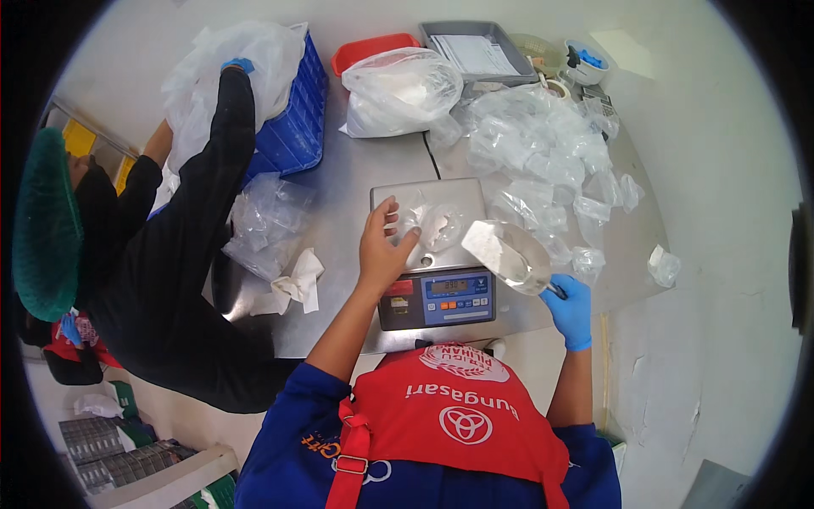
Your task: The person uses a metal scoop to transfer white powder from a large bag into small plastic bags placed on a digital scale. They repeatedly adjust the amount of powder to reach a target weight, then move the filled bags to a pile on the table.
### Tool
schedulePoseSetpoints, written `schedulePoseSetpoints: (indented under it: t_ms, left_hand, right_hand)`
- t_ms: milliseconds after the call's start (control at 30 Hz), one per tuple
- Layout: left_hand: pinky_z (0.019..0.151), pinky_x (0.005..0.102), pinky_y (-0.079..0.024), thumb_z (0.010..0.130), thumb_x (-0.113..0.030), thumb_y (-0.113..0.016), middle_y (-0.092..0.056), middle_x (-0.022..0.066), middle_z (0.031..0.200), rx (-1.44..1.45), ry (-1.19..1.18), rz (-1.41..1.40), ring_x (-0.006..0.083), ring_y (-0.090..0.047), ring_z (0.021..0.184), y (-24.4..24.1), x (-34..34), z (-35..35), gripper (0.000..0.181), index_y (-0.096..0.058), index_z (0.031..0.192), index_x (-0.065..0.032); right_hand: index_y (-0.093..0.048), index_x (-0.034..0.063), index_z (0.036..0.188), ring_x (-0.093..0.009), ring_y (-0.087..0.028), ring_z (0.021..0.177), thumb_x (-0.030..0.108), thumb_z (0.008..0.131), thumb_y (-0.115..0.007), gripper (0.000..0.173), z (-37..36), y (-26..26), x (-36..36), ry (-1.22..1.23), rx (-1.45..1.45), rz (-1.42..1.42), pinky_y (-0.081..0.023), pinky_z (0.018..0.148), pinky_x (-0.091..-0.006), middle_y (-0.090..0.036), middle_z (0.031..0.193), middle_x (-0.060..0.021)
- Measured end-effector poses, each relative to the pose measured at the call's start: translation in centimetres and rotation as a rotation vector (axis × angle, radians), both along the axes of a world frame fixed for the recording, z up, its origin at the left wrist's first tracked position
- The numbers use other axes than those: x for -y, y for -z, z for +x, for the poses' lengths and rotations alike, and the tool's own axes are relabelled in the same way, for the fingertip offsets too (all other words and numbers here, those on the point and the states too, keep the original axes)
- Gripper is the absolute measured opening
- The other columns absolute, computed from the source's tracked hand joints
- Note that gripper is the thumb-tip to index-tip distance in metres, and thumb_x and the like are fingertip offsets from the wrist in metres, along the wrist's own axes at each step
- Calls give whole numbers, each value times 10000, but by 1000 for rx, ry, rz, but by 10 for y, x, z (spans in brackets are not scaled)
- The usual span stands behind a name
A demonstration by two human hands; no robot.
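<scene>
My right hand (568, 312), in a blue glove, grips the handle of a metal scoop (531, 264). White powder (493, 247) lies in the scoop, whose mouth points left over the right edge of the digital scale's steel pan (458, 191). A small clear plastic bag (443, 229) with some white content rests on that pan. My bare left hand (385, 248) is at the pan's left side, thumb and fingers apart beside the bag; whether the thumb touches it is hard to tell. Below the pan, the scale's control panel (458, 299) has a lit display.
Several filled clear bags (534, 133) crowd the steel table's right side. Behind stand a large bag of white powder (400, 95), a red tray (372, 49) and a grey tray with papers (474, 54). At left, a co-worker (165, 254) reaches into a plastic-lined blue crate (296, 118).
</scene>
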State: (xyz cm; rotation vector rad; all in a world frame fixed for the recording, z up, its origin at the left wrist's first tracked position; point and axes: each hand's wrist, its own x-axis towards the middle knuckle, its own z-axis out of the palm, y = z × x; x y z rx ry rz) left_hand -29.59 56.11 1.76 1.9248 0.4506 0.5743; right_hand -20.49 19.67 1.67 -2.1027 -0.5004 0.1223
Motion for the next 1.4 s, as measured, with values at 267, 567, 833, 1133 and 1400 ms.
schedulePoseSetpoints:
  t_ms: [267, 567, 833, 1133, 1400]
  left_hand:
    - [945, 349, -507, 852, -81, -751, -605, 125, 1344, 69, -42, -86, 215, -606, 1168, -2, -8, -2, 641, -494, 1437, -46]
    - [919, 314, -509, 874, -27, -706, -596, 113, 1350, 79, -11, -106, 200, -591, 1175, -2, -9, -10, 613, -488, 1446, -62]
    - [960, 373, -521, 850, -126, -758, -597, 126, 1353, -20, 77, -20, 253, -606, 1203, 15, 2, -3, 648, -499, 1440, -61]
    - [936, 359, -521, 862, -103, -744, -599, 121, 1359, 8, 37, -73, 241, -617, 1186, 15, -9, -24, 591, -527, 1408, -50]
    - [941, 336, -510, 883, -40, -712, -598, 101, 1373, 4, 23, -126, 210, -593, 1215, 10, -15, -34, 552, -528, 1403, -53]
  right_hand:
    - [-735, -37, 988, -89, -535, 677, 110, 816, -808, 238, -7, -18, 5, 125, -63, 36, -457, 634, -271, -650, 745, -45]
    - [-737, 3, 943, -146, -563, 670, 127, 817, -802, 188, -10, -30, -1, 103, 145, -11, -440, 610, -298, -631, 756, -32]
    - [-707, 131, 840, -327, -669, 735, 316, 823, -763, 194, 21, -52, -78, -131, 554, -502, -505, 639, -454, -679, 800, -101]
    - [-688, 129, 829, -323, -659, 725, 311, 814, -771, 201, 21, -59, -72, -117, 518, -472, -496, 632, -454, -665, 781, -88]
    - [-742, 114, 901, -333, -665, 730, 308, 810, -780, 217, 12, -44, -58, -46, 398, -386, -507, 641, -425, -694, 812, -105]
